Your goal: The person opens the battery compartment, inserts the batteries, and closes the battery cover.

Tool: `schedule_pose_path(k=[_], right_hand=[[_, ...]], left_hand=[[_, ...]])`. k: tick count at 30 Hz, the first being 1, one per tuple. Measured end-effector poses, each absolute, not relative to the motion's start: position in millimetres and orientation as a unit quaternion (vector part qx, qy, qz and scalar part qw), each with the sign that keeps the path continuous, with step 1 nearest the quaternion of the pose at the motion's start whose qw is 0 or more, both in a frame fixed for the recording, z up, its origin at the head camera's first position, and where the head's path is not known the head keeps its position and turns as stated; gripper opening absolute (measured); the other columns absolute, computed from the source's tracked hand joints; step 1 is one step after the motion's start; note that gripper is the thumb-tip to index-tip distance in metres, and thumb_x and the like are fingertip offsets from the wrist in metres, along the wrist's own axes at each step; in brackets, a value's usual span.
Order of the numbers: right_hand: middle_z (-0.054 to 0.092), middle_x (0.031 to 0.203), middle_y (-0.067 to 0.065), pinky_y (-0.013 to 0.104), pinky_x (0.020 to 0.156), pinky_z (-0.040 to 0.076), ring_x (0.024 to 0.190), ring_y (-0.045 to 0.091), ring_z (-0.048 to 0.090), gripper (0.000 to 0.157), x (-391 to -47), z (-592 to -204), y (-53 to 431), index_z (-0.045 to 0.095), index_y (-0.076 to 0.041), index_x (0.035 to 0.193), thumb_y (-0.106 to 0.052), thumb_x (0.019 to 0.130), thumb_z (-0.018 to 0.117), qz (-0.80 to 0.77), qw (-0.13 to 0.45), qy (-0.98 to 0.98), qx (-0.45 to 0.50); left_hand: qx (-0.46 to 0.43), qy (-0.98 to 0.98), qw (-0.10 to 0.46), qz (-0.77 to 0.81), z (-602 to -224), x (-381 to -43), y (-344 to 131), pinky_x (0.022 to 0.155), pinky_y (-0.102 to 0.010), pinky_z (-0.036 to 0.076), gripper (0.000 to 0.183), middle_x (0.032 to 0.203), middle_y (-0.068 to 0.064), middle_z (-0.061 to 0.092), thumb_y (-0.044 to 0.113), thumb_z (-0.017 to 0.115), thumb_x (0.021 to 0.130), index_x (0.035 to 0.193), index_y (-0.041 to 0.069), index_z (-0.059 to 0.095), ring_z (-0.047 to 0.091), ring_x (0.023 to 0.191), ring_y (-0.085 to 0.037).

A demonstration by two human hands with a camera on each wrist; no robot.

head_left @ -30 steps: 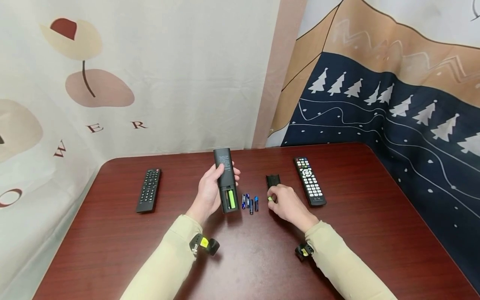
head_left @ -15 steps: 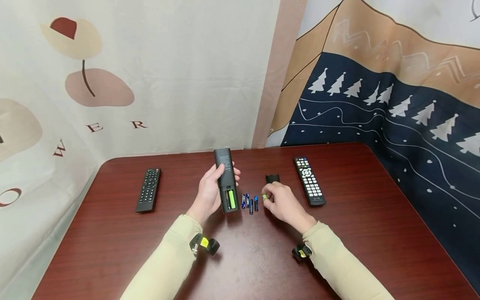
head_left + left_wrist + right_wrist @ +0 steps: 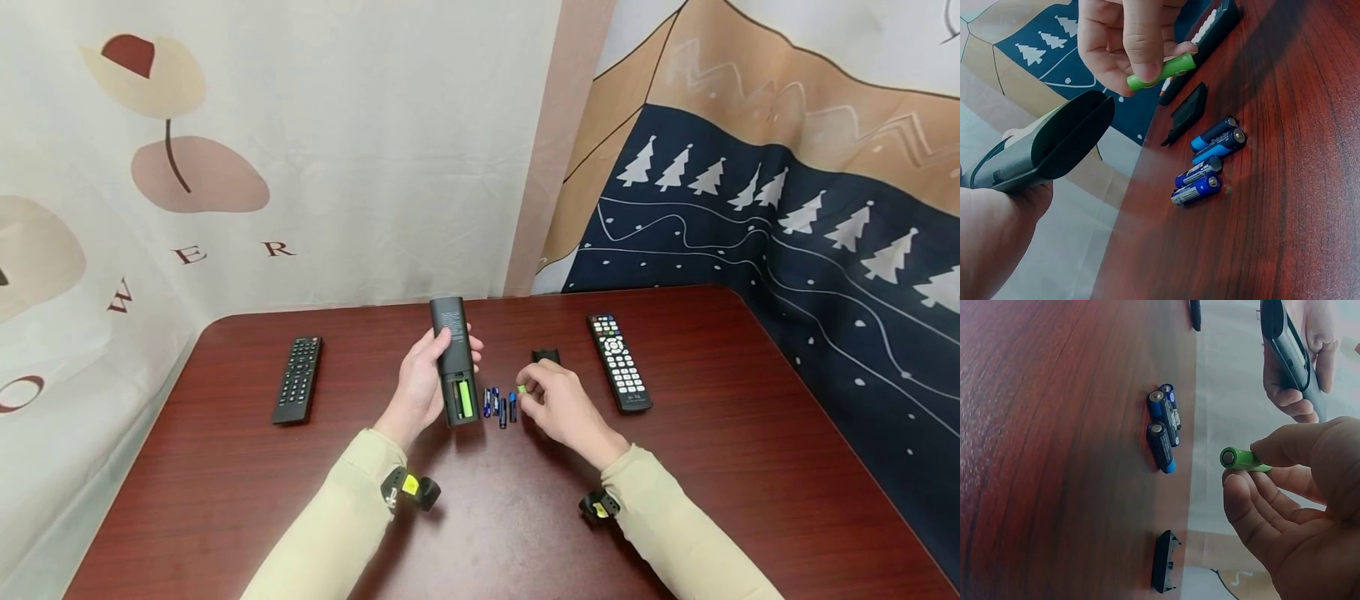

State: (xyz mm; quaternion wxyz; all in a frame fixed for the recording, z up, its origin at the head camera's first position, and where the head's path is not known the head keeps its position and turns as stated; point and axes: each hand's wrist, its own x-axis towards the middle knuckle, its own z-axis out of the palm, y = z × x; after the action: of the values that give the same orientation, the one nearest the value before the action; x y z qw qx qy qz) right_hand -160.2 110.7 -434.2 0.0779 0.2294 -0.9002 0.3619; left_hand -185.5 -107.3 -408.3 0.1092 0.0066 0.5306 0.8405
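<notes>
My left hand (image 3: 415, 385) grips a black remote control (image 3: 452, 350), its back turned up and its battery bay uncovered. One green battery (image 3: 466, 399) lies in the bay, with a slot beside it that looks bare. Between thumb and fingers, my right hand (image 3: 564, 406) pinches a second green battery (image 3: 1161, 72), held above the table and apart from the remote. Several blue batteries (image 3: 1217, 145) lie on the table between the two hands. Just beyond the right hand is the black battery cover (image 3: 1163, 562), partly hidden by that hand in the head view.
Another black remote (image 3: 297, 381) lies buttons up at the left of the dark red wooden table (image 3: 480, 533). A remote with white buttons (image 3: 620, 363) lies to the right. Printed curtains (image 3: 375, 150) hang along the table's back and right side.
My right hand has moved left with the green battery, away from the battery cover and closer to the blue batteries. The left hand and its remote have barely shifted.
</notes>
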Motion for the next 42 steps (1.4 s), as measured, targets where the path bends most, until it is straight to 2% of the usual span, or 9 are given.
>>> schedule_pose_path(k=[6,13,23,28,34,42], right_hand=[[0.062,0.090,0.004,0.028,0.069,0.057,0.078,0.016,0.064,0.012,-159.3,-433.0,107.9,0.070,-0.002,0.097,0.005,0.087,0.069,0.371,0.097,-0.893,0.234],[0.063,0.090,0.007,0.027,0.068,0.057,0.077,0.017,0.064,0.012,-157.6,-430.1,103.7,0.070,-0.001,0.099,0.004,0.088,0.071,0.382,0.109,-0.885,0.241],[0.064,0.091,0.011,0.032,0.067,0.059,0.077,0.018,0.065,0.013,-154.9,-427.3,98.6,0.068,-0.001,0.098,0.006,0.088,0.072,0.395,0.135,-0.869,0.265],[0.063,0.091,0.007,0.028,0.066,0.058,0.077,0.016,0.065,0.015,-153.9,-428.6,96.8,0.067,-0.005,0.098,0.005,0.088,0.074,0.403,0.148,-0.860,0.277],[0.062,0.090,0.006,0.025,0.066,0.057,0.076,0.016,0.066,0.014,-153.5,-428.0,94.4,0.068,-0.003,0.098,0.004,0.088,0.075,0.412,0.162,-0.849,0.287],[0.063,0.089,0.006,0.034,0.065,0.060,0.075,0.016,0.066,0.014,-151.8,-426.7,91.7,0.068,-0.004,0.097,0.005,0.088,0.074,0.425,0.156,-0.845,0.284]], left_hand=[[0.001,0.535,0.111,0.838,-408.0,-184.5,-107.0,0.095,-0.039,0.055,0.039,0.102,-0.006,0.068,0.024,0.032,0.113,0.141,0.001,0.048,0.065,0.093,-0.019],[0.008,0.529,0.102,0.842,-410.3,-186.3,-106.7,0.085,-0.030,0.056,0.039,0.099,-0.005,0.069,0.023,0.033,0.113,0.139,-0.002,0.048,0.065,0.092,-0.020],[0.008,0.530,0.102,0.842,-409.9,-186.3,-105.1,0.090,-0.035,0.056,0.038,0.099,-0.005,0.069,0.022,0.033,0.112,0.138,-0.001,0.050,0.066,0.090,-0.017],[0.009,0.525,0.104,0.845,-409.8,-185.9,-104.0,0.088,-0.034,0.056,0.038,0.099,-0.006,0.069,0.022,0.033,0.112,0.138,-0.002,0.049,0.066,0.088,-0.017],[0.013,0.523,0.104,0.846,-411.3,-185.9,-103.8,0.087,-0.033,0.057,0.038,0.099,-0.007,0.068,0.023,0.033,0.113,0.138,-0.001,0.049,0.065,0.089,-0.018],[0.016,0.526,0.104,0.844,-411.5,-186.3,-103.3,0.087,-0.033,0.057,0.039,0.100,-0.006,0.068,0.023,0.034,0.113,0.138,-0.003,0.048,0.066,0.089,-0.018]])
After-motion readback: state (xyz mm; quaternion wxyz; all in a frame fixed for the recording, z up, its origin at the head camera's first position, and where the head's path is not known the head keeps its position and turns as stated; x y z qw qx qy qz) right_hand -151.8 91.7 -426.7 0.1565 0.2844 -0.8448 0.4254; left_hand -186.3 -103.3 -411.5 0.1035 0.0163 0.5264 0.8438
